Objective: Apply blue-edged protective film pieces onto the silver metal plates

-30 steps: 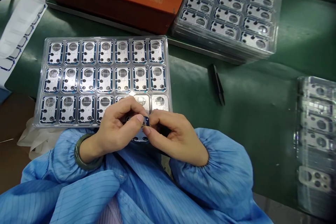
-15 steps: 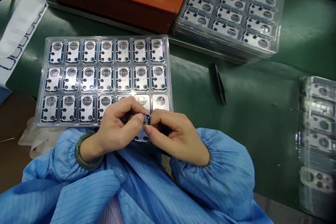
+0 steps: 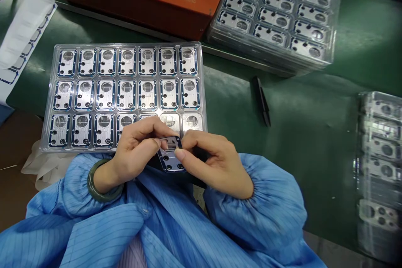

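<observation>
Between my two hands is a small metal plate (image 3: 172, 162) with a blue-edged border, one large round hole and smaller dark holes. My left hand (image 3: 138, 144) pinches its upper left edge between thumb and fingers. On the other side, my right hand (image 3: 212, 159) grips its upper right edge, the thumb lying on its face. Just beyond my hands lies a clear plastic tray (image 3: 46, 127) with rows of similar plates in its pockets. Two plates at the tray's near right corner show no blue border. My left hand covers part of the near row.
An orange box (image 3: 125, 4) with a red button stands behind the tray. At the back right is a stack of filled trays (image 3: 273, 56). Black tweezers (image 3: 261, 101) lie on the green table (image 3: 307, 125). More trays (image 3: 380, 134) sit far right; a white backing sheet (image 3: 28, 25) lies left.
My left thumb has drawn back leftward from the plate's face to its edge, so more of the plate shows. My right hand has shifted slightly right.
</observation>
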Demonstrator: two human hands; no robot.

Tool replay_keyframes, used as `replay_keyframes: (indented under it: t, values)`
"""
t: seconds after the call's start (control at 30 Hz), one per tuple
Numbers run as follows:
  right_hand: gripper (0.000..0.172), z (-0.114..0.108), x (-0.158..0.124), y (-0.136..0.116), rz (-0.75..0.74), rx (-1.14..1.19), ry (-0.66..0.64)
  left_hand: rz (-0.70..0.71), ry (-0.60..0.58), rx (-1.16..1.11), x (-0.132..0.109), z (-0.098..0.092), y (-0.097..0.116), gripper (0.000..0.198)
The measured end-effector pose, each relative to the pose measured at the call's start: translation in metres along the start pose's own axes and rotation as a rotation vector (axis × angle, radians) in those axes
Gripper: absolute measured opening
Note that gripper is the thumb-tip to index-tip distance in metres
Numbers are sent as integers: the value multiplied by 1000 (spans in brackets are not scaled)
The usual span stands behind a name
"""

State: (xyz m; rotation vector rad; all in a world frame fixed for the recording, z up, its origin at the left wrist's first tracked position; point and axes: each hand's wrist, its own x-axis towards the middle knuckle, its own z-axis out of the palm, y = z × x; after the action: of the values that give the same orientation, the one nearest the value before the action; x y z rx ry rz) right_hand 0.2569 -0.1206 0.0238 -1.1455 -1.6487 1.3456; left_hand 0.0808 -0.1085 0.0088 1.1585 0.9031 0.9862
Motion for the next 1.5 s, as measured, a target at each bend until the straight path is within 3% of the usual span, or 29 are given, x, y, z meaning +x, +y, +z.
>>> replay_keyframes:
  t: [0.23,0.47,0.63,0.77,1.0,1.2,1.3,1.4,1.5]
  values:
    - [26,-3,-4,1,87,102,75,-23,23,-18,-1,2,-2,21]
    - [29,-3,-2,0,83,74,85,12,245,20,-3,9,-4,20]
    - [16,-5,-4,0,76,100,62,16,361,16,-2,10,-7,21]
    - [7,-4,-4,0,53,75,60,24,380,19,0,12,-7,21]
    - [10,2,0,3,18,-13,93,86,375,57,0,13,-9,17]
    - [14,5,-5,7,-33,-34,215,38,398,56,1,13,-6,20]
    - [10,4,-9,11,-25,54,341,67,390,223,1,12,-1,17]
    - [6,5,-10,15,-22,89,531,200,374,588,3,10,-1,11]
    - [4,6,-8,17,2,76,581,289,296,895,7,9,-8,11]
